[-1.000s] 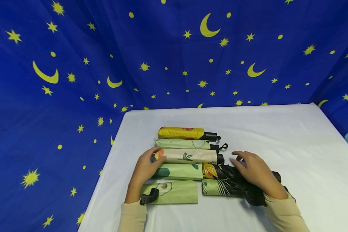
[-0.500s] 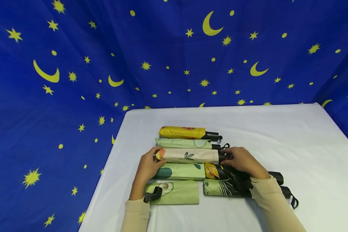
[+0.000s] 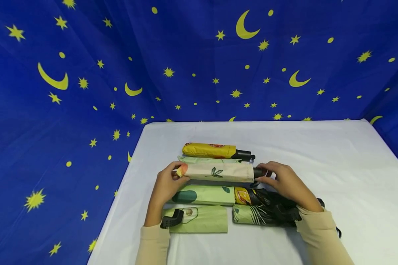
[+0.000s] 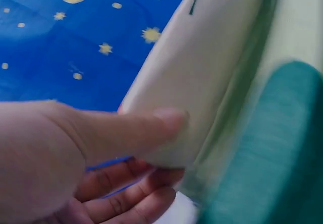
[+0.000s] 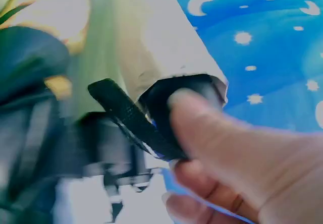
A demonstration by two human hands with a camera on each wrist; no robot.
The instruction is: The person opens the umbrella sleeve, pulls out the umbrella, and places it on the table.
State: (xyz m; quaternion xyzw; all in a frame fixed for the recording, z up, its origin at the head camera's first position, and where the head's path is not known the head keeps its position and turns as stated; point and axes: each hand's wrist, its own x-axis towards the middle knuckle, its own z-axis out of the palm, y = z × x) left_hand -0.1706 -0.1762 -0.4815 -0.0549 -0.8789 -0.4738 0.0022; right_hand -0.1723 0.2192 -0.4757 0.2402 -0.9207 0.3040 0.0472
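Observation:
A folded cream umbrella [image 3: 225, 173] with a leaf print and an orange fruit patch hangs just above the row on the table. My left hand [image 3: 166, 186] pinches its left end between thumb and fingers, as the left wrist view also shows. At the other end my right hand [image 3: 286, 184] grips the black handle [image 5: 161, 98], with a black wrist strap [image 5: 126, 113] dangling beside it. Behind it, a light green umbrella [image 3: 202, 159] is partly covered. In front lies a green piece with a dark green patch [image 3: 212, 194].
Farthest back lies a yellow umbrella [image 3: 209, 150] with a black handle. Nearest me is a flat green avocado-print piece [image 3: 209, 221]. To its right, black-and-green umbrella [image 3: 252, 214] and black-and-orange umbrella [image 3: 243, 195] lie under my right forearm. A white cloth covers the table [image 3: 335, 154].
My right hand has come in from the right and taken hold of the cream umbrella's handle. Both hands have raised the umbrella slightly, so it now hides more of the light green one.

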